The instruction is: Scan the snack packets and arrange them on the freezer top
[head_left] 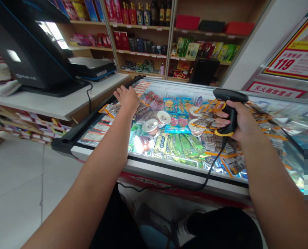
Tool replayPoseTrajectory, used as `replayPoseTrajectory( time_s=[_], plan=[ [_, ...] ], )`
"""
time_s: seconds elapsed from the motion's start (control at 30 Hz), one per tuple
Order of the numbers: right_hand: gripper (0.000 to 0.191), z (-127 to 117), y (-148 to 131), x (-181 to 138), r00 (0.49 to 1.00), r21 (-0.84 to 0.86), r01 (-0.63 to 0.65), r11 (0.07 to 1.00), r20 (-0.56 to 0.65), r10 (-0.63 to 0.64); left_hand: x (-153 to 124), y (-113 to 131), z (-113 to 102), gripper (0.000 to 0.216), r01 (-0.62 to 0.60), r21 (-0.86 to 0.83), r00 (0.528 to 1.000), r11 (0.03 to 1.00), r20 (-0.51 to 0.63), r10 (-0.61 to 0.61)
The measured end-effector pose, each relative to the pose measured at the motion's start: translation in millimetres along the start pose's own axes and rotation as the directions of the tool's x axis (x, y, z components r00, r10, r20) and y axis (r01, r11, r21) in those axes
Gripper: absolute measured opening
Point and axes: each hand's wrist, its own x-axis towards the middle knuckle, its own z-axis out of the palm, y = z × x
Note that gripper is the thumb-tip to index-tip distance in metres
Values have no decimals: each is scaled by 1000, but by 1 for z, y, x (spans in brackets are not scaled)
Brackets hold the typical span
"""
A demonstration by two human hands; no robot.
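My right hand [238, 121] is wrapped round the grip of a black and yellow barcode scanner [230, 95], raised above a heap of orange-edged snack packets [221, 147] on the freezer's glass top. From the scanner a black cable [212, 166] hangs down over the front edge. My left hand [128, 98] is over the left part of the glass with its fingers curled downward; their tips are hidden. Close beside it lie orange-edged packets [111, 109]. Through the glass show round tubs [151, 127], green ice-cream packets [181, 145] and blue packets [178, 122].
To the left, a white counter [73, 93] carries a black checkout terminal [32, 52] and a flat scale [91, 67]. Shelves [141, 52] of boxes and bottles stand behind the freezer [169, 165]. Below, a bluish object [154, 230], perhaps a stool, is between my legs.
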Motion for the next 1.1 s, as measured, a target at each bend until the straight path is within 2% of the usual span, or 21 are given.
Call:
replayPoseTrajectory(
  time_s=[0.07,0.13,0.17,0.2,0.23,0.3,0.33,0.37,0.47,0.63,0.7,0.77,0.83,0.97,1.1],
  plan=[
    [19,1,-3,-3,999,26,12,1000,32,-13,-11,16,2,60,-69,-15,997,997,-21,69],
    [20,3,-7,-7,997,66,22,998,74,-27,-29,44,3,47,-180,-30,984,983,-6,180],
    [20,3,-8,-9,995,82,27,996,90,-35,-40,61,5,42,-241,-49,969,969,39,243],
    [21,4,-9,-10,994,93,32,995,100,-42,-52,80,8,39,-278,-85,949,957,132,287],
    [21,4,-9,-10,993,99,38,994,104,-48,-64,99,12,39,-289,-149,919,946,234,318],
    [22,4,-9,-10,994,101,39,994,97,-49,-90,133,19,43,-285,-285,821,915,420,387],
    [22,4,-8,-10,995,100,34,994,88,-43,-101,147,23,50,-312,-324,755,893,486,440],
    [22,4,-8,-9,996,100,26,995,79,-34,-112,159,26,59,-351,-357,717,866,493,493],
    [23,3,-6,-6,998,98,3,995,69,-10,-133,178,30,62,-366,-409,686,836,488,540],
    [18,5,-4,-6,997,77,6,997,75,-12,-134,179,34,41,-325,-499,639,803,510,576],
    [17,6,-4,-6,997,70,3,998,74,-8,-128,175,36,38,-206,-596,635,776,522,569],
    [16,7,-4,-6,997,68,1,998,76,-6,-119,168,35,35,-15,-699,620,715,555,555],
    [16,7,-4,-6,997,62,9,998,69,-14,-106,158,31,31,185,-742,624,645,595,506],
    [17,7,-2,-7,997,-2,-23,1000,69,23,-75,130,20,21,411,-759,708,504,614,347],
    [26,11,6,-7,987,-151,-134,979,70,145,-50,108,17,20,472,-824,839,314,529,127]
  ],
)
